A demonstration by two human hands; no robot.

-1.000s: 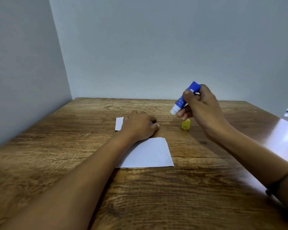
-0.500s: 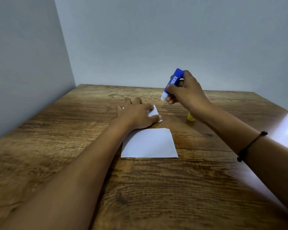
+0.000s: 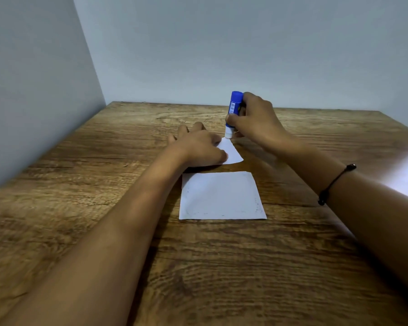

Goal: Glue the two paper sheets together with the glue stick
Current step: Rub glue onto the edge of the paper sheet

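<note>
1. Left hand [image 3: 198, 147] lay flat, fingers straight, pressing the far paper sheet [image 3: 231, 152] onto the wooden bench [image 3: 222, 267].
2. Right hand [image 3: 257, 121] gripped the blue glue stick [image 3: 233, 111], upright, its white tip touching that sheet's far corner.
3. Near paper sheet [image 3: 222, 196] lay flat just beside it, untouched.

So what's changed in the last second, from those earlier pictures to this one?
The right hand has brought the blue glue stick down from the air, turning it nearly upright, so its white tip now meets the far corner of the small white paper sheet. The left hand stays pressing that sheet flat. The larger white paper sheet still lies untouched on the wooden table.
</note>
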